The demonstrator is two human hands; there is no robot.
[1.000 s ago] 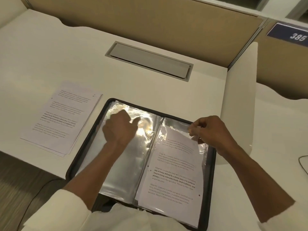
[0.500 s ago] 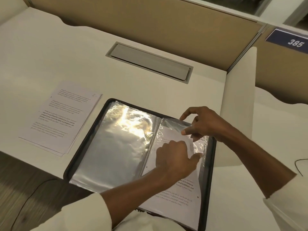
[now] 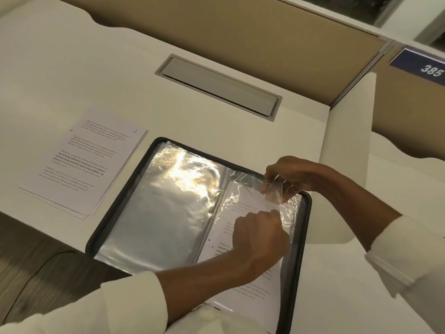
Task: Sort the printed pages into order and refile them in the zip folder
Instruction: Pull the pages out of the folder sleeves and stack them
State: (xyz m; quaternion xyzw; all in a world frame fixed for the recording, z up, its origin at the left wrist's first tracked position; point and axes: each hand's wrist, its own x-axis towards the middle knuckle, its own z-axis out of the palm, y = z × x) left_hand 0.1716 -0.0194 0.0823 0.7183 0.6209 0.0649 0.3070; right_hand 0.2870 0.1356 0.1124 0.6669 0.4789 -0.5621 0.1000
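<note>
A corner of a clear sleeve point(image 3: 274, 192) is pinched up by the right hand point(image 3: 291, 174), while the left hand point(image 3: 261, 233) is laid with curled fingers on the printed page point(image 3: 243, 203) inside it; whether that page is gripped cannot be told. The open zip folder point(image 3: 301, 237) is set at the near edge of the surface point(image 3: 216, 131), close to a white divider point(image 3: 346, 165) on the right, with a stack of pages point(image 3: 81, 162) lying apart on the left and a cable hatch point(image 3: 216, 85) well beyond. Only "385" on a blue sign point(image 3: 423, 66) can be read.

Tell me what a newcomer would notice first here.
The open zip folder at centre, its left sleeve glaring with light. Over its right half, the right hand pinches a sleeve corner while the left hand rests on a printed page. A paper stack lies left of it.
</note>
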